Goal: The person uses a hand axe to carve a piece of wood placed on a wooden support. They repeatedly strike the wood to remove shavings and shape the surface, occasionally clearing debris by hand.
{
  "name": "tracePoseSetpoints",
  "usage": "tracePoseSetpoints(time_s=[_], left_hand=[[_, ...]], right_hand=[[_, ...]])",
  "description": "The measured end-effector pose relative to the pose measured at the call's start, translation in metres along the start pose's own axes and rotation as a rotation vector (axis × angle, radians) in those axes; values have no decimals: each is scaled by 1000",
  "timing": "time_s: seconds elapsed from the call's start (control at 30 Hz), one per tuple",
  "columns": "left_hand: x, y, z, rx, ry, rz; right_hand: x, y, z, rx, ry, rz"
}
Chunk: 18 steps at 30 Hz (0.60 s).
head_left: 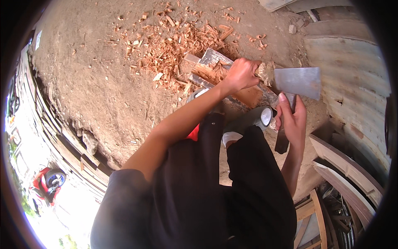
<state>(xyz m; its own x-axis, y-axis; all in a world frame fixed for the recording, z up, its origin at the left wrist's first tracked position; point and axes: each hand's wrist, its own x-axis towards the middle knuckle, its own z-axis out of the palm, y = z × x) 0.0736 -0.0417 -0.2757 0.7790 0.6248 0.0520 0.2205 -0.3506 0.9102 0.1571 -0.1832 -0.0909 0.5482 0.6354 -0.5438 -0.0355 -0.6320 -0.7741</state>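
Note:
My left hand [243, 75] is closed around a short piece of rough-hewn pale wood [267, 74], whose frayed end sticks out to the right. The fingers of my right hand [292, 118] wrap the dark handle [282, 141] of a hatchet-like tool. Its broad grey blade [298, 81] is just right of the wood's frayed end; whether they touch I cannot tell. Under my left hand lies a reddish-brown board [251, 98], partly hidden by my arm. Beside it are a weathered block [213, 57] and shavings.
Wood shavings [182, 45] cover the dirt ground [99, 58] ahead. A corrugated metal sheet [348, 76] stands on the right, with wooden boards [344, 166] stacked nearer me. Long planks [62, 137] line the left side, and a red motorbike [47, 182] stands beyond them.

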Motion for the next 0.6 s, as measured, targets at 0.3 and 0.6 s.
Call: tracePoseSetpoints(time_s=[0.3,0.6], left_hand=[[53,-2,-11,-216,-94,-370],[35,-32,-56,-424,335,-426]], right_hand=[[-5,6,5,123,-6,121],[-15,39,5,79,-95,172]])
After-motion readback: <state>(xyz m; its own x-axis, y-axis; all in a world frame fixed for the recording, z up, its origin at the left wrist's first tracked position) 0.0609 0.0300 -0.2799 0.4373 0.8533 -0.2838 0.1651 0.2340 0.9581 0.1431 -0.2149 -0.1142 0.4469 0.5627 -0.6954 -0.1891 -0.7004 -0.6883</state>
